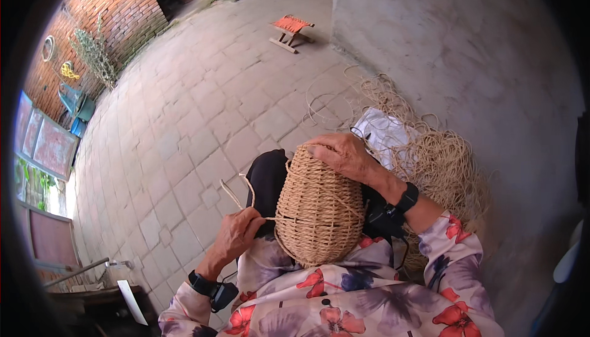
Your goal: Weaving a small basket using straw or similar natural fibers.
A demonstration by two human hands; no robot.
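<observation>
A tan woven basket point(319, 214), round-bodied and narrower at its far end, rests in my lap against my patterned top. My right hand point(345, 154) wraps over the far end of the basket, fingers bent across its edge; the fingertips are partly hidden. Left of the basket, my left hand point(238, 232) is closed in a pinch on a cord point(231, 194). That cord runs taut from the fingers to the basket's left side, and its loose end loops up beyond the hand. A dark gap shows between woven rows near where the cord meets the side.
A large tangled heap of tan cord point(448, 174) lies to the right, by a grey wall point(467, 48), with a white sheet or bag point(384, 131) partly under it. Farther off stands a low folding stool point(291, 24) with an orange seat on the paved floor point(184, 146).
</observation>
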